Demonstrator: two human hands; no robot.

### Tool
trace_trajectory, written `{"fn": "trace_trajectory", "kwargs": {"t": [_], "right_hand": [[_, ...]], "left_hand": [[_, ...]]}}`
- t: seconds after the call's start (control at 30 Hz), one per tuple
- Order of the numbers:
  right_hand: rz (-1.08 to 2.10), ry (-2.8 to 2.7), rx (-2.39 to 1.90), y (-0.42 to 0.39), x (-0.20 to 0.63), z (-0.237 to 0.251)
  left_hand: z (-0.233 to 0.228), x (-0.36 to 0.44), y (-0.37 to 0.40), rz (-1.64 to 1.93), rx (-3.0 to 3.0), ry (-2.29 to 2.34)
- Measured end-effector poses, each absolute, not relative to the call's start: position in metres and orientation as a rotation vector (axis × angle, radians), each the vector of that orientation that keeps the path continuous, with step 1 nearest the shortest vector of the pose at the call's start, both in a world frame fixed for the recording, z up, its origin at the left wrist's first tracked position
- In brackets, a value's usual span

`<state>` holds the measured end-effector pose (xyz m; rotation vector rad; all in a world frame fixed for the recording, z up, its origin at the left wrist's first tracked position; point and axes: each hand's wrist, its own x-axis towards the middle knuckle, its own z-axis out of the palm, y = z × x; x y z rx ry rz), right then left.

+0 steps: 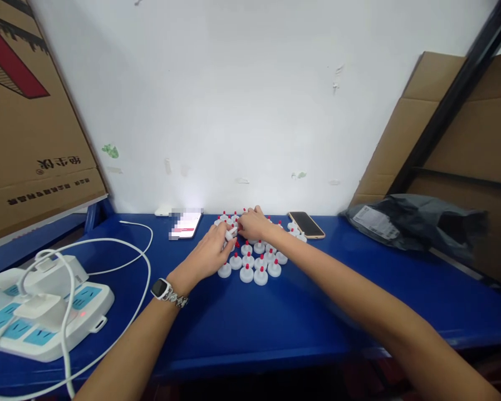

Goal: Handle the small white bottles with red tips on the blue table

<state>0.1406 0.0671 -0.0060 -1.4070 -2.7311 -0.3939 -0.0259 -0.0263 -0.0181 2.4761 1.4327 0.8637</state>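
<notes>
Many white bottle caps with red nozzle tips (pixel 260 275) stand upright in a cluster on the blue table (pixel 234 317). At the cluster's left side, my left hand (pixel 211 250) is closed around a white cap (pixel 230 235) held on its side. My right hand (pixel 254 224) reaches across to the back of the cluster, close beside the left fingertips. Its fingers are bent together near the held cap; what they pinch, if anything, is hidden. A small red piece (pixel 237 244) lies just below the hands.
A lit phone (pixel 187 224) lies behind on the left, a dark-screened phone (pixel 307 225) on the right. At the left sits a power strip (pixel 79 317) with looping white cables. A grey plastic parcel (pixel 417 223) and cardboard (pixel 404 128) are at the right; a carton (pixel 37 122) stands left.
</notes>
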Motion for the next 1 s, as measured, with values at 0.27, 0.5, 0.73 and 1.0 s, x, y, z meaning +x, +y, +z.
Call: {"fn": "trace_trajectory", "kwargs": {"t": [0.27, 0.5, 0.73, 1.0], "right_hand": [[-0.022, -2.473, -1.277, 0.053, 0.158, -0.005], [0.896, -1.811, -0.899, 0.009, 0.191, -0.009], [1.221, -1.626, -0.795, -0.007, 0.195, -0.008], [1.296, -1.542, -0.698, -0.016, 0.189, -0.005]], "left_hand": [[-0.020, -0.023, -0.027, 0.913, 2.562, 1.425], [-0.018, -0.013, -0.034, 0.894, 2.551, 1.382], [-0.020, -0.005, -0.038, 0.861, 2.553, 1.291], [-0.015, -0.001, -0.046, 0.876, 2.539, 1.126]]}}
